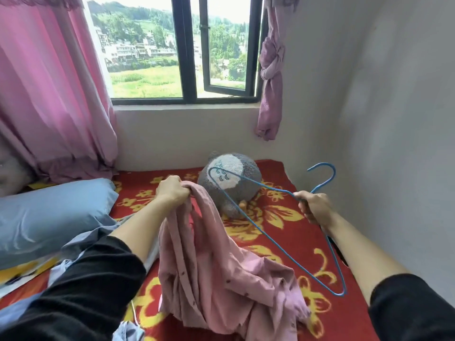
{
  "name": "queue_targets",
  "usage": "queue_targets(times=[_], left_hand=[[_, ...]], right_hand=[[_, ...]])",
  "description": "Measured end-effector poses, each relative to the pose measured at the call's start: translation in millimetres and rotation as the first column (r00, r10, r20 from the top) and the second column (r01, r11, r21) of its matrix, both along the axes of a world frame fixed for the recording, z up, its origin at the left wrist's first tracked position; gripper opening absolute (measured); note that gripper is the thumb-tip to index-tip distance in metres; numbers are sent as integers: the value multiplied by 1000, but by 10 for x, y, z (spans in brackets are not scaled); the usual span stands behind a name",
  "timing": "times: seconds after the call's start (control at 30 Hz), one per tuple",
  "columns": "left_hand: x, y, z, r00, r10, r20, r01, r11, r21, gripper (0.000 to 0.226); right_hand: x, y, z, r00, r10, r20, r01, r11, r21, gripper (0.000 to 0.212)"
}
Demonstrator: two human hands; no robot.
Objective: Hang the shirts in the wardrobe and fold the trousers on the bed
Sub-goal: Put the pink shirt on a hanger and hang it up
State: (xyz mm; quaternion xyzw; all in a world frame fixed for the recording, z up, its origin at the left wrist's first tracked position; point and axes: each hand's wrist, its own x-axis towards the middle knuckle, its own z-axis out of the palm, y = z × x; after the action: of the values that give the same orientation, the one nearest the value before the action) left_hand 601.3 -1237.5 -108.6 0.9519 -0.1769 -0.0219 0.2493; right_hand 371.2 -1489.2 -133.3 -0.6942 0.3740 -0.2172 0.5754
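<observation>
Two-handed: gripping the bunched pink shirt (221, 274) in the left hand's (172, 190) curled fingers, just left of the plush toy (231, 183), and clenching the blue wire hanger (334, 174) in the right hand (315, 207), right of the toy. Probably risking the wire snagging loose folds. Crowding the wall (394, 143) further right; finding room above the toy.

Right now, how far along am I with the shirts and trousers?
Nothing looks finished yet. Your left hand grips the pink shirt, your right hand holds the blue hanger, not yet threaded in. Left to do: hanging it up and folding trousers; no wardrobe shows.
</observation>
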Motion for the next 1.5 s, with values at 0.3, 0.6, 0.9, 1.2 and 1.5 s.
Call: queue_targets(times=[0.3,0.6,0.9,1.2,1.5], left_hand=[[-105,-27,-60,974,-24,-224,-36,965,-260,3],[-540,-139,-55,896,-160,-414,59,967,-246,28],[-385,180,-194,916,-394,-75,400,912,95,53],[-411,226,-375,742,-670,23,638,716,285,28],[-414,255,-197,645,-763,48,749,643,157,45]], right_hand=[[83,380,-419,943,170,-286,-229,955,-187,48],[566,1102,-722,955,56,-290,-155,931,-332,54],[557,1291,-596,991,136,-14,-136,968,-211,60],[419,1241,-511,877,450,171,-479,788,386,32],[415,1124,-916,771,588,-244,-582,807,106,13]])
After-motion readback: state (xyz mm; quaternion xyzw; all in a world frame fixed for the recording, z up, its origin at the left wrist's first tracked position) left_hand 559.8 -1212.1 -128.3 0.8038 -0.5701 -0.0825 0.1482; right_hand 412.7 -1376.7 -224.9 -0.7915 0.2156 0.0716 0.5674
